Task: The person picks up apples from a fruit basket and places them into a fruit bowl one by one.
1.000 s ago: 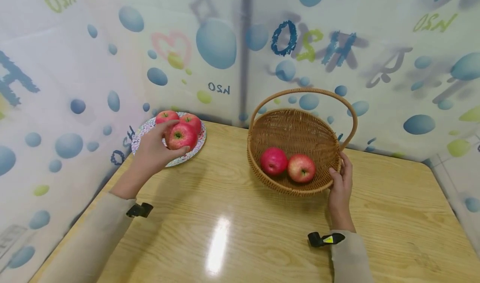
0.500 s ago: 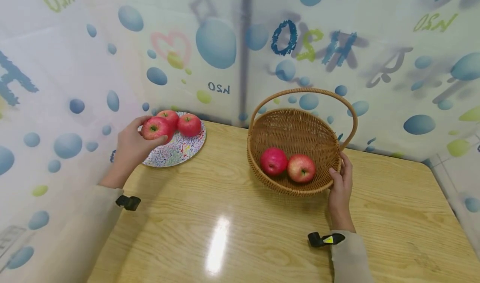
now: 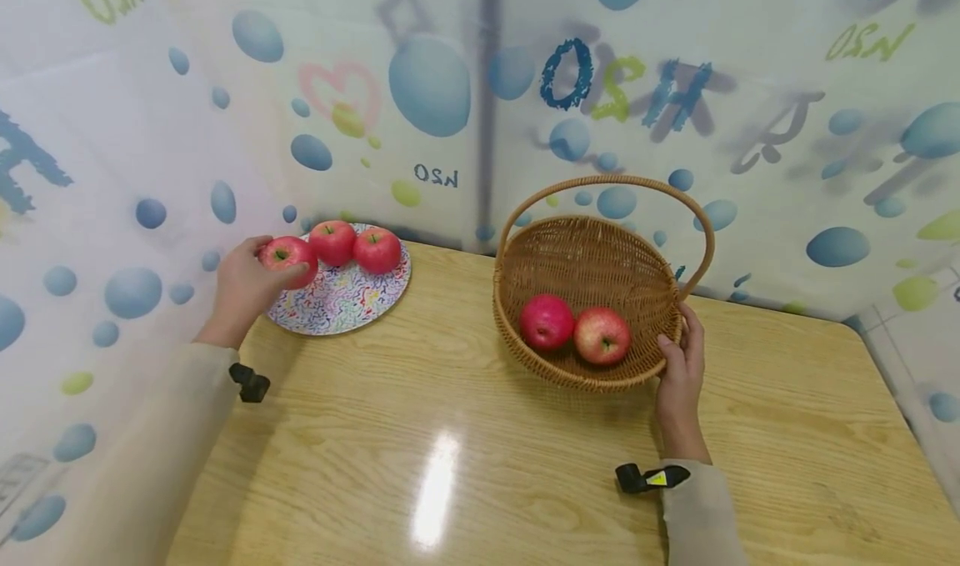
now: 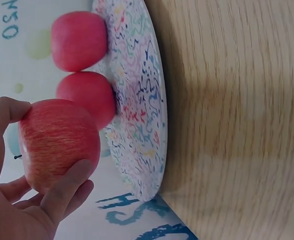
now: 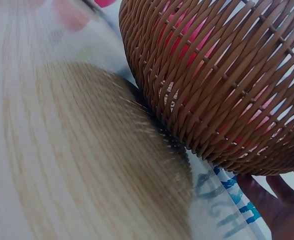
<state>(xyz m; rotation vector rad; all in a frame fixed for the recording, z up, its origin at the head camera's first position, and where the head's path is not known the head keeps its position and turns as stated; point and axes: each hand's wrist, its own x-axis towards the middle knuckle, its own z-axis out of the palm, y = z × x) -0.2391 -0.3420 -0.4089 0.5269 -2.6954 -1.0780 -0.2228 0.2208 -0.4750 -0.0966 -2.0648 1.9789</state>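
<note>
At the left of the head view, my left hand point(image 3: 243, 287) grips a red apple point(image 3: 288, 261) over the left side of a patterned plate point(image 3: 341, 312). In the left wrist view the held apple point(image 4: 59, 145) appears just above the plate, with thumb and fingers around it. Two more red apples, one point(image 3: 332, 242) beside the other point(image 3: 377, 251), sit at the plate's back. My right hand point(image 3: 682, 374) holds the right rim of a wicker basket point(image 3: 585, 253), its thumb inside. Inside the basket lie a deep pink apple point(image 3: 547, 323) and a yellowish-red apple point(image 3: 602, 336).
The wooden table point(image 3: 360, 449) meets a printed curtain point(image 3: 427, 166) at the back and left. An arched handle point(image 3: 611, 180) rises over the basket. Black wrist cameras, one on the left sleeve point(image 3: 249, 383) and one on the right point(image 3: 651, 478), stick out.
My left hand has carried the apple left and slightly up from the plate's middle to its left side, uncovering the two apples behind. The right hand and basket have stayed put.
</note>
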